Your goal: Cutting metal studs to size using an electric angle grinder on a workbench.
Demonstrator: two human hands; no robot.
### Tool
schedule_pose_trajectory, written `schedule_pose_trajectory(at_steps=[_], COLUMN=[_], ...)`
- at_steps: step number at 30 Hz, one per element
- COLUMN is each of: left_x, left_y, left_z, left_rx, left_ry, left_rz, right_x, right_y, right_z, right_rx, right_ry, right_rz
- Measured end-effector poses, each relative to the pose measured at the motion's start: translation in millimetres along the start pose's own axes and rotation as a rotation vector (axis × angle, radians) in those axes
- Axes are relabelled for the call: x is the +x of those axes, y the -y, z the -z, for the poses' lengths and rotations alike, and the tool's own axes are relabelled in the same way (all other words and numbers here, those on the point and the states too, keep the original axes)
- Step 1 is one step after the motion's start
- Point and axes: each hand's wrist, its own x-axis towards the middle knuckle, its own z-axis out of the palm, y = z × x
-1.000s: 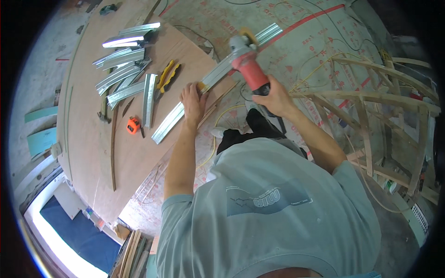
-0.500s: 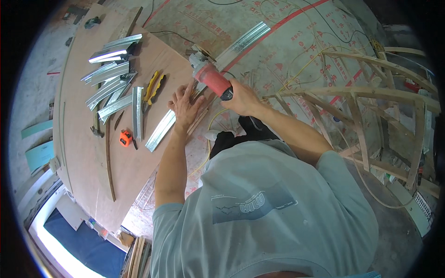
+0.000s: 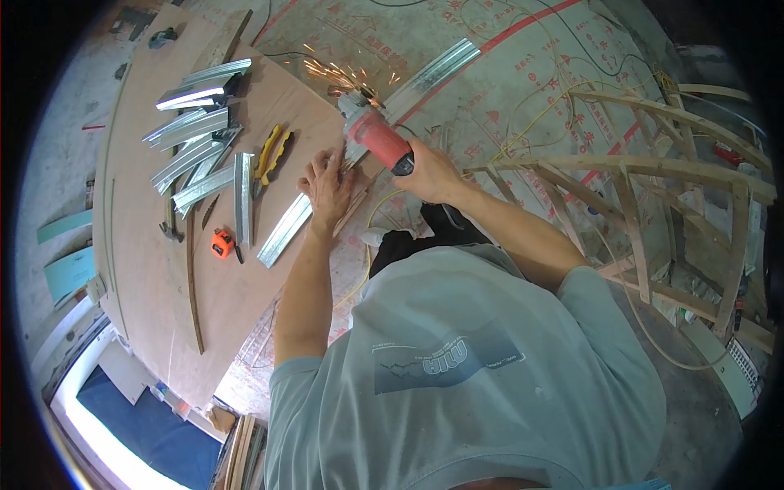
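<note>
By the plywood desk (image 3: 151,278), new upper-centre sparks (image 3: 339,75) suggest cutting, your right hand (image 3: 431,173) gripping the angle grinder (image 3: 378,139), left hand (image 3: 327,186) splayed over the metal channel (image 3: 284,233).

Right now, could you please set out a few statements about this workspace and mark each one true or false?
1. The right hand holds a red power tool. True.
2. The left hand is holding the hammer. False: it is on the long metal channel.
3. Sparks show near the head of the power tool. True.
4. The orange tape measure is on the floor. False: the tape measure lies on the wooden board.
5. The yellow-handled tool lies beside a short metal piece. True.
</note>
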Motion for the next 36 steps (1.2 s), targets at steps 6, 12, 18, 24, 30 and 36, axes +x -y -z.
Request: schedule_pose_trajectory(at_steps=[6,12,18,24,30,36], left_x=[-0.4,-0.1,-0.5,0.5,-0.5,2.2], left_y=[0.4,-0.6,-4.4,-3.2,-1.9,-8.3], left_z=[-1.9,-1.9,0.9,-2.0,-1.6,3.1], left_rx=[0.0,0.001,0.011,0.011,0.012,-0.007], left_ry=[-0.029,-0.081,-0.062,-0.075,-0.067,-0.033], left_rz=[-0.011,-0.019,0.006,-0.011,0.005,0.002], right_x=[0.2,0.1,-5.9,-3.4,-7.7,-5.3], right_y=[2.2,-3.7,1.7,-16.8,-11.7,-32.5], right_z=[1.1,-4.5,2.7,-5.3,-1.2,-9.3], right_rx=[0.016,-0.014,-0.015,-0.043,-0.033,0.097], right_ry=[0.022,-0.062,0.058,0.005,0.043,0.032], right_rz=[-0.014,0.049,-0.022,0.005,-0.006,0.036])
